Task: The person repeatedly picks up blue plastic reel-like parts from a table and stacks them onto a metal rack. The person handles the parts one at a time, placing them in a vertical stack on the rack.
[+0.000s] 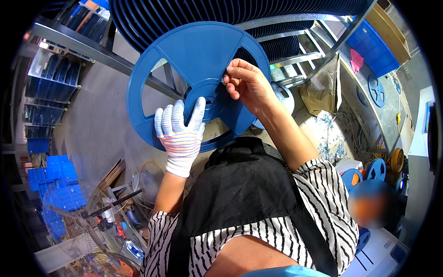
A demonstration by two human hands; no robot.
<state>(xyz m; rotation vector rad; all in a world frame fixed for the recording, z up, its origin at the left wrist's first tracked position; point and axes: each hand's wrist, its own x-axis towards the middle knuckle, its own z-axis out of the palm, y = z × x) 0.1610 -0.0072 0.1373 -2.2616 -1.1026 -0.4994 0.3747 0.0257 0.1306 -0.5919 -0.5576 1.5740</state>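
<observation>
A large blue plastic reel point(189, 53), with a round hub and cut-out windows in its flange, faces me at the centre. My left hand point(180, 128), in a white and bluish striped knit glove, lies against the reel's lower left. Its fingers are spread, and the index finger reaches up beside the hub point(208, 98). Bare, my right hand point(248, 84) is at the right side of the flange, by the edge of a window. Its fingers are curled, with thumb and index together; whatever they pinch is too small to make out.
Rows of dark blue reels point(184, 11) fill a metal rack point(104, 57) behind. A floor fan point(85, 214) stands at lower left near blue bins point(57, 173). At right are a beige sack point(320, 90), a blue crate point(374, 48) and another person point(371, 203).
</observation>
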